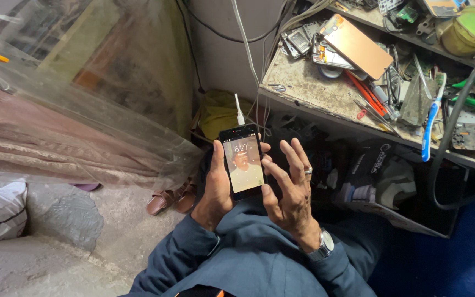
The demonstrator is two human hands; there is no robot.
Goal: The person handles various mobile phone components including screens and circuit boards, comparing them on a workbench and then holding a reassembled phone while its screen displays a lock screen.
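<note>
Head view: a black smartphone is clasped in the left hand, thumb along its left edge and fingertips showing past its right edge, the lit screen turned up toward the camera. Just right of the grip, the right hand is held open with fingers spread, its thumb touching the phone's lower right edge; nothing is gripped by it. A ring is worn on one finger and a metal wristwatch sits on that wrist. A white charging cable is plugged into the phone's top end and is led upward along the wall. Below and left of the grip, brown sandals lie on the concrete floor. Beyond the grip, up and to the right, a cluttered workbench is seen, carrying a copper-coloured phone panel, a blue toothbrush and a green-lidded jar.
</note>
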